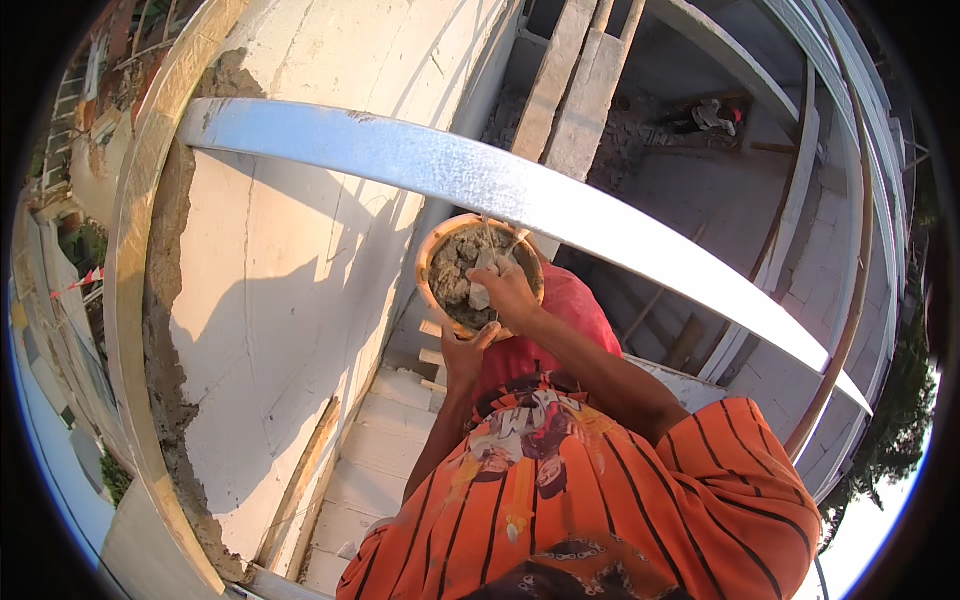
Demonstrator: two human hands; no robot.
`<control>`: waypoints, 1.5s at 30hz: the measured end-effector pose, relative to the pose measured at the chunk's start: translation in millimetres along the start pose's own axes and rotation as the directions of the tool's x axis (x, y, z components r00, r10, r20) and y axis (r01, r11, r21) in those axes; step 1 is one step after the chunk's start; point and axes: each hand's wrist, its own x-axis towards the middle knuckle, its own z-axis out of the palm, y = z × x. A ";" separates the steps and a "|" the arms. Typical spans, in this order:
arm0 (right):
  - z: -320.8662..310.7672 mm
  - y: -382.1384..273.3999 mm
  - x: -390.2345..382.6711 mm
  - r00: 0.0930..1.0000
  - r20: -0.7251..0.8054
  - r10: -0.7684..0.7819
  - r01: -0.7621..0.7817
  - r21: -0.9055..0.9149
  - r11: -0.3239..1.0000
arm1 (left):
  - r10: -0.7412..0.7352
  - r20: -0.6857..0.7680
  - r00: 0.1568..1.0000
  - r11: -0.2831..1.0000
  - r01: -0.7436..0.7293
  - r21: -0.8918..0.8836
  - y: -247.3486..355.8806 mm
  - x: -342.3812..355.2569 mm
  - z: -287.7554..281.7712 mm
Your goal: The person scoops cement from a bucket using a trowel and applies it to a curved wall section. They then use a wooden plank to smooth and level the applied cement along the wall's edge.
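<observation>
A round orange bowl (427, 260) of lumpy grey mortar (453, 262) sits just beyond my red-clad leg (570, 305). My left hand (466, 345) grips the bowl's near rim from below, fingers curled around it. My right hand (505, 290) is closed on a mortar-coated tool (480, 292), apparently a trowel, resting in the mortar; its blade is partly hidden by the hand and the mix. Just past the bowl, a long shiny metal straightedge (370, 150) crosses above the scene from upper left to lower right.
On the left, a pale wall top (260, 250) carries a strip of wet mortar (170, 330) beside a wooden board (130, 300). Grey planks (590, 90) span a drop at upper right, where a person (705, 117) is below. A pole (850, 250) runs along the right.
</observation>
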 end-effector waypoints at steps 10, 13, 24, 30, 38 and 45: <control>-89.8 75.8 185.9 0.919 -0.374 -0.125 0.188 0.137 0.973 | -0.131 0.076 0.988 0.883 0.082 0.463 -69.1 98.4 -27.3; -132.0 78.7 257.2 0.910 -0.413 -0.027 0.069 0.085 0.994 | -0.148 0.008 0.989 0.793 0.113 0.598 -96.1 89.1 -74.7; -229.4 112.7 341.3 0.863 -0.481 -0.154 -0.097 -0.458 0.884 | -0.029 -0.102 0.994 0.678 0.095 0.729 -98.7 74.5 -166.3; -251.7 111.9 370.7 0.841 -0.483 -0.245 -0.110 -0.596 0.796 | -0.026 -0.101 0.995 0.823 0.079 0.563 -52.3 78.3 -154.5; -148.0 96.8 245.1 0.807 -0.127 -0.577 0.227 -0.835 0.501 | 0.317 0.053 0.947 0.678 -0.265 0.686 75.4 -10.8 -95.5; 39.4 -84.0 -120.1 0.513 0.848 -0.128 0.761 -0.381 0.525 | 0.927 0.066 0.369 0.280 -0.798 0.535 231.3 -149.7 -125.4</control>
